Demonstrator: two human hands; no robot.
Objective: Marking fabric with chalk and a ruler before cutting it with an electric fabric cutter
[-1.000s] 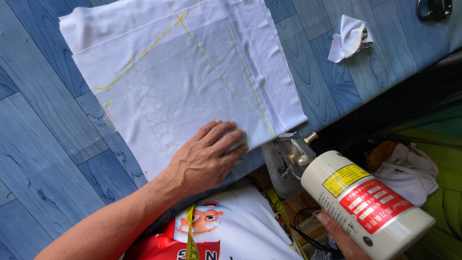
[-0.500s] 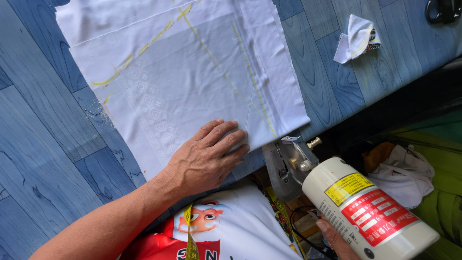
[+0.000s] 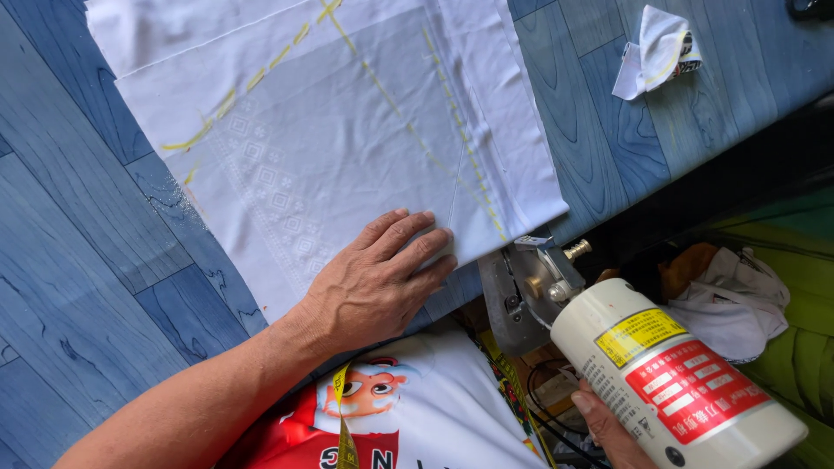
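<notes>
My left hand (image 3: 375,280) lies flat, fingers spread, on the near edge of a white fabric (image 3: 330,130) marked with yellow chalk lines, pressing it to the blue wood-patterned table (image 3: 78,260). My right hand (image 3: 608,426) grips an electric rotary fabric cutter (image 3: 669,373) with a white cylindrical motor body bearing yellow and red labels. Its metal blade head (image 3: 526,282) sits at the table edge, just below the fabric's near right corner. Only a few fingers of the right hand show beneath the cutter.
A crumpled white cloth scrap (image 3: 656,48) lies on the table at the upper right. Below the table edge there are white rags (image 3: 734,300), green material and dark cables. A yellow measuring tape (image 3: 346,434) hangs over my printed shirt.
The cutter has moved slightly right and down in view, staying at the fabric's near right corner. My left hand stays flat on the fabric edge.
</notes>
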